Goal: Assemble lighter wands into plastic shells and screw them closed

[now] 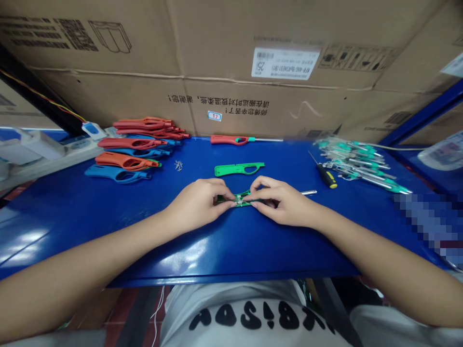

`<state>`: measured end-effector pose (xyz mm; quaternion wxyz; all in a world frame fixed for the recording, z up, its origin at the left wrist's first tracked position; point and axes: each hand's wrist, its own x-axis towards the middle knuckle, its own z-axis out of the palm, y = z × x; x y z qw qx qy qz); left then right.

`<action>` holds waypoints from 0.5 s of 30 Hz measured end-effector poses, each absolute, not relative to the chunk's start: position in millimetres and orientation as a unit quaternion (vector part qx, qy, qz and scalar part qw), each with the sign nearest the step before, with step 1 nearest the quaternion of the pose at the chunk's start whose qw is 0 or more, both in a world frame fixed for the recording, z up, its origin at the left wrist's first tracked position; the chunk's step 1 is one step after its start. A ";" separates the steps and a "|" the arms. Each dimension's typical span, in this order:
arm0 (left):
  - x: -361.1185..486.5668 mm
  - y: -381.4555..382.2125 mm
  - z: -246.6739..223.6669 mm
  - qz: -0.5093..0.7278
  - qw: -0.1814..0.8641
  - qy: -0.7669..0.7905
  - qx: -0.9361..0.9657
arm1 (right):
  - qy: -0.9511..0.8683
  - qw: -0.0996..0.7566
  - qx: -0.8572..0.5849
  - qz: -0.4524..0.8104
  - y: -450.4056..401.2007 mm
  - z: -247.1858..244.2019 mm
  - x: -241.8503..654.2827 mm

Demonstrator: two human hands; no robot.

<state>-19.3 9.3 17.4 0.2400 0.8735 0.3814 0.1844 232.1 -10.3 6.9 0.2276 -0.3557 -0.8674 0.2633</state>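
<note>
Low over the middle of the table, my left hand (202,202) pinches the left end of a green lighter shell half (247,196). My right hand (280,200) has its fingers closed at the right part of the same shell, where small pale inner parts show. A metal lighter tube (309,193) sticks out to the right beyond my right hand. Fingers hide much of the shell. Just behind lies another green shell half (231,170), inner side up. Farther back rests a red long-necked lighter (231,140) with a metal tube.
Red, orange and blue shells (123,161) are piled at the left, with small screws (178,166) beside them. A screwdriver (327,177) and several teal-and-metal lighter tubes (365,161) lie at the right. Cardboard boxes (217,62) wall the back. A power strip (72,154) sits far left.
</note>
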 end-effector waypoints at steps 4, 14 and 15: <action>-18.9 9.6 16.7 0.191 0.254 0.377 0.870 | -0.873 0.207 -0.361 0.253 -12.9 10.6 231.3; -18.2 10.0 18.0 0.190 0.260 0.377 0.868 | -0.867 0.227 -0.357 0.262 -11.1 13.7 233.5; -18.1 9.7 18.2 0.189 0.259 0.377 0.869 | -0.866 0.235 -0.357 0.261 -9.4 13.3 234.5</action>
